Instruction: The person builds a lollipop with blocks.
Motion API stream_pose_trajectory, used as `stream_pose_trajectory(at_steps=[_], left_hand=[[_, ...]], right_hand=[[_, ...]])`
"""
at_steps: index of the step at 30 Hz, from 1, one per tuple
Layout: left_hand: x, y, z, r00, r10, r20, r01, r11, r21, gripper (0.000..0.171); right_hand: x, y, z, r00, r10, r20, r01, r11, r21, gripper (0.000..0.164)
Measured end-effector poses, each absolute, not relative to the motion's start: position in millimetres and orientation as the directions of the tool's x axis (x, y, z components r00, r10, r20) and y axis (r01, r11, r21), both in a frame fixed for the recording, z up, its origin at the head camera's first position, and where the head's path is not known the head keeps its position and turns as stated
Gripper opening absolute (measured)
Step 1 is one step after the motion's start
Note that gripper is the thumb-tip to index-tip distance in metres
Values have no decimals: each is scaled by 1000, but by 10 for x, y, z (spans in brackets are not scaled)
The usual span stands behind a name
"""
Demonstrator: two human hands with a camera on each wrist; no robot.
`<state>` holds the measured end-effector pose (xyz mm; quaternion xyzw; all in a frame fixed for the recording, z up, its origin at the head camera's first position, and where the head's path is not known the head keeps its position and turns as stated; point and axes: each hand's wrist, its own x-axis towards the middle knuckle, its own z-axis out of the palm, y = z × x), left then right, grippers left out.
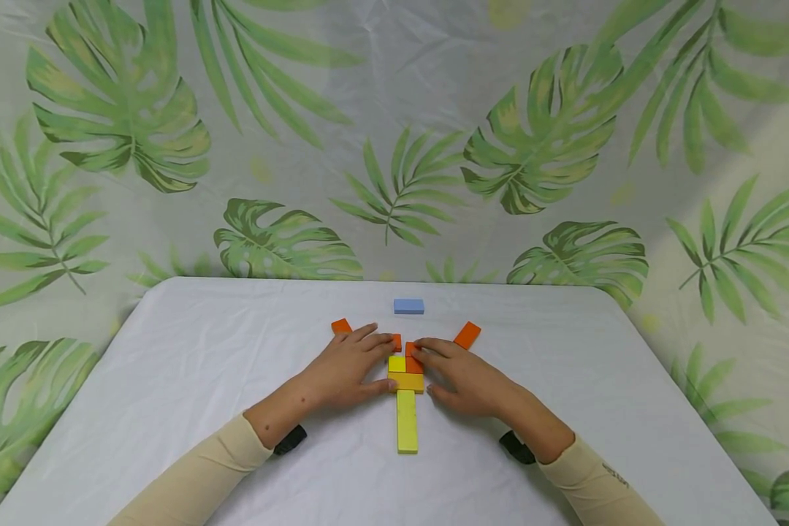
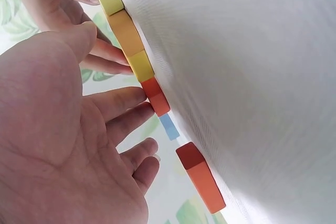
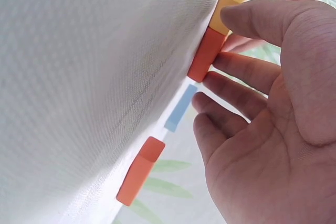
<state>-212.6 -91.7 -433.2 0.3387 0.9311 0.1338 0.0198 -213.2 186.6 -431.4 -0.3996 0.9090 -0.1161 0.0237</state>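
In the head view, flat blocks form a figure on the white table. A long pale yellow block (image 1: 407, 424) points toward me, with an amber block (image 1: 408, 381) across its far end. Beyond that lie a small yellow block (image 1: 397, 364) and a red-orange block (image 1: 415, 364) side by side. My left hand (image 1: 348, 367) rests its fingertips at another red-orange block (image 2: 156, 97) just past the yellow one, its thumb at the amber block's left end. With fairly straight fingers, my right hand (image 1: 470, 376) touches the right red-orange block's outer side; its thumb is by the amber block.
A blue block (image 1: 409, 307) lies alone near the far edge of the table (image 1: 171, 380). Slanted red-orange blocks sit outside each hand, one at left (image 1: 341, 326), one at right (image 1: 467, 335). Behind hangs a leaf-patterned cloth (image 1: 394, 95). Both wrists carry dark straps.
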Motion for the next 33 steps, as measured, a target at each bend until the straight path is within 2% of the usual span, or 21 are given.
stream_pose_trajectory(at_steps=[33], left_hand=[[-2042,-878,-4312,-746,664,54,655,717,237,72]], right_hand=[[-2138,1880,-4325,-679,-732,55,-725,657,-209,63]])
